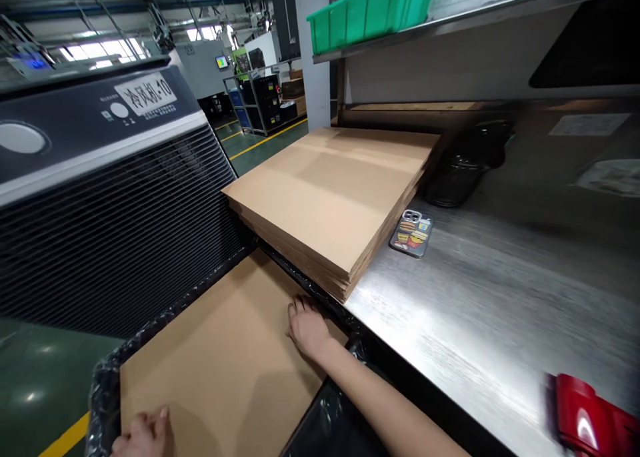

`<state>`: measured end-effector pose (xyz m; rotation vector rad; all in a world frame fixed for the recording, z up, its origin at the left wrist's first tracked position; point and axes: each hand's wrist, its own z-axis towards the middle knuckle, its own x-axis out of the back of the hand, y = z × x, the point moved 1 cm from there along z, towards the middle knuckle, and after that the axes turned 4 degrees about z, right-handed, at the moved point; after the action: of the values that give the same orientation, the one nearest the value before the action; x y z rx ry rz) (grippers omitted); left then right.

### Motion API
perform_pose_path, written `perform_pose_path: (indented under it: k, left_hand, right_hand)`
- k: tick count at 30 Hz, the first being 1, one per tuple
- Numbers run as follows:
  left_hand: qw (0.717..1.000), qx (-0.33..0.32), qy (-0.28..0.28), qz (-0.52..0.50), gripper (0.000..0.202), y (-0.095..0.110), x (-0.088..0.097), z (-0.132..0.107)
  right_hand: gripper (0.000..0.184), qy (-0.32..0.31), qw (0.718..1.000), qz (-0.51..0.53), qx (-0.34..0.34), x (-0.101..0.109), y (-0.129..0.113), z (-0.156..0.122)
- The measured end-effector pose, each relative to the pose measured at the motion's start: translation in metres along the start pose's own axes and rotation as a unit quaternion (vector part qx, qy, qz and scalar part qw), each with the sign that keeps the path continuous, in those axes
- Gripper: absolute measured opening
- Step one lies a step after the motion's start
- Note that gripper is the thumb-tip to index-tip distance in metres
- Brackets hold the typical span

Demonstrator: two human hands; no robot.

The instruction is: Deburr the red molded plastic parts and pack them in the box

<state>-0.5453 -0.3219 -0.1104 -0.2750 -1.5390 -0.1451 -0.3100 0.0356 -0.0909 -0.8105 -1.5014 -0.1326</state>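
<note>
Cardboard sheet [220, 363] lies flat across the top of a bin lined with black plastic [103, 390], just left of and below the steel table [500, 297]. Right hand [307, 327] is spread palm-down on the sheet's far right part, fingers open and flat, pressing rather than gripping. Left hand [145, 435] sits at the sheet's near left corner at the bottom of the view, fingers loosely curled on the surface; only partly visible, so cannot tell whether it grips the edge.

Step in hand, as a judgement: seating the sheet into the lined bin, both hands pushing it down level.

Next move likely calls for even downward pressure at both corners so the sheet drops inside the liner without snagging or tearing the plastic.

Stack of flat cardboard [330, 197] rests on the table's left end, overhanging toward the bin. Phone in a printed case [411, 233] lies on the table just right of the stack. Black container [460, 167] behind the phone. Red object [593, 420] at the table's near right edge. Big cooler fan unit [100, 197] stands left of the bin. Green crate [370, 10] on the shelf above the table.
</note>
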Motion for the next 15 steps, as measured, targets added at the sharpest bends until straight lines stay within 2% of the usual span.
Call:
perform_pose_path:
  k: [2, 7, 11, 13, 15]
  left_hand:
    - [1.000, 0.000, -0.003, -0.007, 0.070, 0.028, 0.004, 0.016]
    - [0.993, -0.109, -0.013, -0.052, 0.053, 0.120, 0.015, 0.051]
    - [0.979, -0.189, -0.028, -0.071, 0.057, 0.190, 0.024, 0.074]
    - [0.977, -0.197, -0.038, -0.072, 0.061, 0.217, 0.025, 0.079]
    - [0.980, -0.183, -0.037, -0.066, 0.065, 0.234, 0.022, 0.078]
  right_hand:
    - [0.054, -0.006, 1.000, 0.006, 0.003, -0.003, -0.001, 0.002]
    - [0.057, -0.036, 0.999, 0.011, 0.001, -0.006, -0.003, 0.008]
    - [0.057, -0.058, 0.998, 0.011, -0.018, -0.004, -0.005, 0.014]
    - [0.057, -0.066, 0.997, 0.013, -0.028, -0.003, -0.006, 0.016]
    - [0.057, -0.073, 0.997, 0.019, -0.032, -0.003, -0.006, 0.018]
